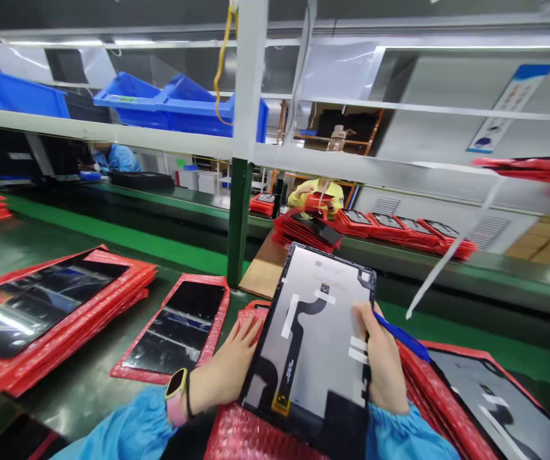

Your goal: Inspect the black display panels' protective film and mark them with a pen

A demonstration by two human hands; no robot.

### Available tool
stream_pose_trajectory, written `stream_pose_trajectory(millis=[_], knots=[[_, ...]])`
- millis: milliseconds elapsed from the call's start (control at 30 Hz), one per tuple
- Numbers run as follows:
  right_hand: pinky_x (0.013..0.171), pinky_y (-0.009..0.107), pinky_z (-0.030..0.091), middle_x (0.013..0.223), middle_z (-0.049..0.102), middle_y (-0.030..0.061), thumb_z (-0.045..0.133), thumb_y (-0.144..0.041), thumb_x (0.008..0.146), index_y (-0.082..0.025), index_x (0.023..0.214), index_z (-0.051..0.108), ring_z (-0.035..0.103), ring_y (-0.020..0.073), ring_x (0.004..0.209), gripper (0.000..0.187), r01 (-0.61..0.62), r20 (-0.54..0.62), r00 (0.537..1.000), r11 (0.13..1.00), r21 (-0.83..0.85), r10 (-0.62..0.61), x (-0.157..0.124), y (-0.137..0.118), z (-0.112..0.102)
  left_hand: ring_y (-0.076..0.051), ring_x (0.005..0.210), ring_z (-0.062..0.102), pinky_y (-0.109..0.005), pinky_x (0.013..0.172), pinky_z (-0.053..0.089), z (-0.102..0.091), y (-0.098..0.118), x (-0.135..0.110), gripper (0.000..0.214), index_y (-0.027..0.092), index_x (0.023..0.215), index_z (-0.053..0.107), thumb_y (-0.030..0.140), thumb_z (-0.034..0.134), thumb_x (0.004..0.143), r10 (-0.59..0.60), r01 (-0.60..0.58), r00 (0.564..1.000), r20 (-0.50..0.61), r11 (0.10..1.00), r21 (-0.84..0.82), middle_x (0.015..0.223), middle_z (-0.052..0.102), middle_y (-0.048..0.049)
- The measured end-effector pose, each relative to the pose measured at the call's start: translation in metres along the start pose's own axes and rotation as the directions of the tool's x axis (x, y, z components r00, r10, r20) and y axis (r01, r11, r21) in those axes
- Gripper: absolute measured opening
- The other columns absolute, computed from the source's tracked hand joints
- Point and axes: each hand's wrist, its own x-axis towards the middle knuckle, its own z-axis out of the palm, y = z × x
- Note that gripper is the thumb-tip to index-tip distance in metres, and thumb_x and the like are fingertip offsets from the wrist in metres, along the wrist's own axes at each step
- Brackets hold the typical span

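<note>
A tablet screen panel (322, 332) is tilted up before me, its grey back facing me, with a black flex cable and white tape strips. My right hand (384, 367) grips its right edge, thumb on the back. A long blue strip-like thing (404, 335) sticks out beside that hand; whether the hand holds it I cannot tell. My left hand (229, 367), fingers stretched out, lies on red bubble wrap (250, 316) by the panel's left edge. More red bubble wrap (255, 434) lies below the panel. The panel hides part of the left fingertips.
To the left are a glossy screen on a red bubble sleeve (179, 329) and a stack of red sleeves (131, 275). Sleeves with a grey-backed panel (495, 396) lie at right. A green post (239, 223) stands ahead. Blue bins (169, 105) sit overhead. A co-worker (329, 191) is across the line.
</note>
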Motion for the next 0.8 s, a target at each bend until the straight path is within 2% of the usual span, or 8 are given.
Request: stream_pose_trajectory(millis=[167, 367, 433, 467, 533, 567, 667, 800], knots=[[0.07, 0.03, 0.056, 0.09, 0.076, 0.0028, 0.062, -0.065, 0.074, -0.02, 0.091, 0.072, 0.07, 0.0269, 0.093, 0.048, -0.079, -0.052, 0.996, 0.997, -0.013, 0.078, 0.002, -0.005, -0.002, -0.044, 0.141, 0.027, -0.072, 0.106, -0.007, -0.01, -0.015, 0.027, 0.057, 0.033, 0.13, 0.06, 0.022, 0.062, 0.074, 0.009, -0.004, 0.993, 0.122, 0.999, -0.046, 0.144, 0.052, -0.0109], [0.085, 0.034, 0.055, 0.112, 0.073, 0.0039, 0.06, -0.064, 0.077, -0.021, 0.099, 0.073, 0.063, 0.0288, 0.114, 0.05, -0.063, -0.037, 0.997, 0.998, 0.014, 0.063, 0.003, -0.011, -0.006, -0.041, 0.142, 0.026, -0.065, 0.112, -0.005, -0.031, -0.006, 0.068, 0.053, 0.024, 0.125, 0.064, 0.048, 0.06, 0.079, -0.086, 0.062, 0.995, -0.06, 0.946, -0.319, 0.137, 0.058, -0.0128], [0.093, 0.031, 0.051, 0.12, 0.07, 0.0008, 0.062, -0.062, 0.078, -0.023, 0.104, 0.072, 0.059, 0.0266, 0.12, 0.048, -0.041, -0.026, 0.999, 0.999, 0.021, 0.041, 0.004, -0.011, -0.005, -0.035, 0.14, 0.035, -0.058, 0.116, 0.017, -0.042, 0.012, 0.075, 0.058, 0.02, 0.128, 0.06, 0.056, 0.037, 0.091, -0.188, 0.071, 0.974, -0.127, 0.784, -0.617, 0.134, 0.06, -0.0137], [0.095, 0.03, 0.05, 0.12, 0.069, -0.0003, 0.062, -0.06, 0.078, -0.024, 0.104, 0.072, 0.058, 0.0256, 0.121, 0.046, -0.034, -0.008, 0.999, 0.999, 0.028, 0.034, 0.004, -0.011, -0.004, -0.034, 0.134, 0.043, -0.054, 0.112, 0.03, -0.047, 0.023, 0.077, 0.063, 0.018, 0.127, 0.06, 0.06, 0.03, 0.092, -0.256, 0.05, 0.958, -0.129, 0.594, -0.803, 0.129, 0.063, -0.0146], [0.095, 0.029, 0.05, 0.117, 0.071, -0.0007, 0.063, -0.058, 0.079, -0.024, 0.102, 0.072, 0.06, 0.025, 0.118, 0.043, -0.043, 0.023, 0.999, 0.998, 0.049, 0.042, 0.004, -0.009, -0.001, -0.034, 0.122, 0.056, -0.047, 0.101, 0.045, -0.054, 0.045, 0.079, 0.06, 0.016, 0.125, 0.062, 0.06, 0.043, 0.088, -0.287, 0.032, 0.957, -0.042, 0.25, -0.968, 0.123, 0.067, -0.0142], [0.094, 0.029, 0.051, 0.114, 0.072, -0.0004, 0.063, -0.058, 0.079, -0.023, 0.101, 0.073, 0.062, 0.0251, 0.116, 0.042, -0.067, 0.017, 0.998, 0.995, 0.068, 0.066, 0.004, -0.009, 0.001, -0.032, 0.115, 0.061, -0.042, 0.095, 0.05, -0.056, 0.053, 0.079, 0.052, 0.018, 0.125, 0.061, 0.051, 0.056, 0.085, -0.286, 0.017, 0.958, -0.031, 0.165, -0.986, 0.121, 0.068, -0.0118], [0.089, 0.03, 0.055, 0.111, 0.073, 0.0009, 0.064, -0.058, 0.078, -0.023, 0.104, 0.072, 0.064, 0.0254, 0.113, 0.045, -0.137, -0.031, 0.989, 0.977, 0.161, 0.144, 0.005, -0.006, 0.005, -0.025, 0.096, 0.07, -0.031, 0.081, 0.055, -0.056, 0.066, 0.081, 0.057, 0.022, 0.127, 0.059, 0.017, 0.073, 0.072, -0.287, 0.004, 0.958, -0.029, 0.114, -0.993, 0.115, 0.071, -0.0059], [0.09, 0.036, 0.056, 0.11, 0.074, 0.0025, 0.071, -0.049, 0.071, -0.025, 0.111, 0.07, 0.064, 0.0263, 0.112, 0.047, -0.057, 0.064, 0.997, 0.966, 0.251, 0.042, 0.003, -0.006, 0.006, -0.023, 0.091, 0.071, -0.028, 0.077, 0.056, -0.057, 0.061, 0.082, 0.051, 0.019, 0.121, 0.062, 0.013, 0.072, 0.071, -0.354, -0.05, 0.93, -0.098, 0.142, -0.989, 0.11, 0.073, -0.0059]])
